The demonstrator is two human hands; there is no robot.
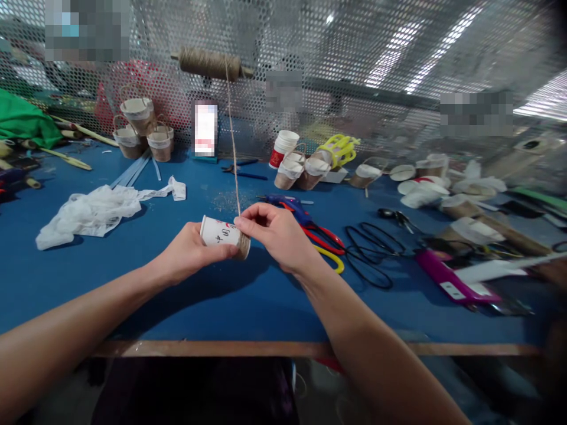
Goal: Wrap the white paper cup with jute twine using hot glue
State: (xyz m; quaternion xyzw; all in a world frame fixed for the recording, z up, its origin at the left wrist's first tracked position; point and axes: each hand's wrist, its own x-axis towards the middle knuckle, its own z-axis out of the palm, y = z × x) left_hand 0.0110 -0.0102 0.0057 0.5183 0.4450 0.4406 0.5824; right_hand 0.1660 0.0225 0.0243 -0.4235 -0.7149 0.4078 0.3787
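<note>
My left hand [188,252] grips a small white paper cup [219,233] lying on its side above the blue table [248,295]. Twine is wound round the cup's right end. My right hand [277,233] pinches the twine strand [233,153] where it meets the cup. The strand runs up to a twine spool [210,62] hung on the perforated metal screen at the back.
Crumpled white plastic [91,212] lies to the left. Twine-wrapped cup baskets [142,130] stand at the back left, more cups [295,168] at the back centre. Red and yellow scissors [323,242], black scissors [374,251] and a magenta tool [449,283] lie to the right. The table's wooden front edge [266,348] is near me.
</note>
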